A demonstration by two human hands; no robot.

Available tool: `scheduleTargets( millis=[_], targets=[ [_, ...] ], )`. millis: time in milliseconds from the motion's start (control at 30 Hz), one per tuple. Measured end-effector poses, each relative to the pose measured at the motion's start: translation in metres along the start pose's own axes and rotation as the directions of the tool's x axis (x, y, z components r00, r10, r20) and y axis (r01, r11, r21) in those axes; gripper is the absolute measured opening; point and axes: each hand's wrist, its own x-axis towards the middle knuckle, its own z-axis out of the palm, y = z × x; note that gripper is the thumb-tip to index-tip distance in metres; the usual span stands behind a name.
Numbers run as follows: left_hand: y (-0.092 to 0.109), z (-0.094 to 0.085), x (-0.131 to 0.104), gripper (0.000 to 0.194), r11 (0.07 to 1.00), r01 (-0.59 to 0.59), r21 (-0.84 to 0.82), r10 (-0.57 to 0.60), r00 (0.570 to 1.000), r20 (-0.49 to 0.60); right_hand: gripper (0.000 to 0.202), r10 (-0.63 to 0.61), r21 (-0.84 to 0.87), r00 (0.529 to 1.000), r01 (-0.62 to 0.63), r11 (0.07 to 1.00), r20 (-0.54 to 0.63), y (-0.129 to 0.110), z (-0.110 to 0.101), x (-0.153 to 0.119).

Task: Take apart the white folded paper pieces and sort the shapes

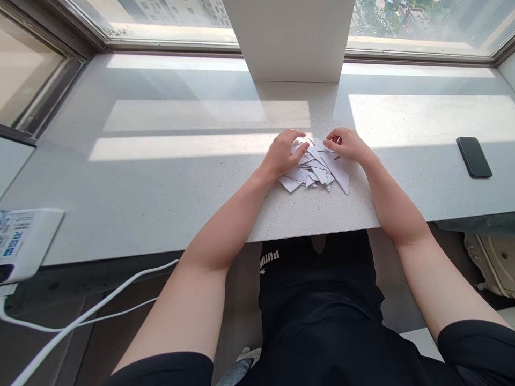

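Note:
A loose pile of white paper pieces (317, 166) with straight-cut edges lies on the speckled white counter (181, 198), near its front edge. My left hand (284, 153) rests at the pile's left side, thumb and fingers spread apart over the pieces, holding nothing. At the upper right of the heap is my right hand (346, 143), its fingers curled and the thumb close to the fingertips. Whatever those fingertips may hold is too small to make out. Several pieces overlap one another, and some are partly hidden beneath my hands.
A black phone (473, 157) lies on the counter at the right. On the far left sits a white device (30, 241) with white cables (92, 309) hanging below the counter edge. A white pillar (298, 43) stands behind the pile, between windows.

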Motion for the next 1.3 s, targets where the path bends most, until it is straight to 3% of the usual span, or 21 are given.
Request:
scheduleTargets(
  millis=[133,367,633,800,1033,1133,1300],
  targets=[
    [0.001,0.0,-0.001,0.039,1.0,0.026,-0.006,-0.026,1.0,0.012,0.014,0.067,0.087,0.997,-0.069,0.994,0.026,-0.001,-0.001,0.001],
    [0.006,-0.003,-0.001,0.035,0.999,0.048,0.015,-0.048,0.998,0.042,0.031,0.098,0.329,0.995,-0.096,0.94,0.01,0.006,-0.004,0.006],
    [0.017,-0.006,-0.002,0.033,0.992,0.112,-0.051,-0.109,0.993,0.054,0.055,0.054,0.408,0.963,0.061,0.911,-0.264,0.015,0.0,0.019],
    [0.014,-0.005,0.0,0.032,0.978,0.123,-0.17,-0.129,0.991,-0.022,0.068,0.025,0.475,0.975,0.085,0.876,-0.221,0.01,0.01,0.018],
    [0.001,0.001,0.005,0.028,0.926,0.146,-0.349,-0.174,0.983,-0.051,0.077,0.069,0.364,0.995,-0.038,0.931,-0.074,-0.032,0.011,0.001],
    [-0.007,0.001,0.008,0.033,0.901,0.157,-0.405,-0.199,0.978,-0.064,0.067,0.054,0.282,0.996,-0.032,0.959,-0.071,-0.039,0.008,-0.003],
    [-0.032,-0.004,0.015,0.048,0.869,0.208,-0.448,-0.301,0.942,-0.147,0.044,0.016,0.115,0.993,-0.002,0.993,-0.119,-0.03,0.006,-0.005]
  ],
)
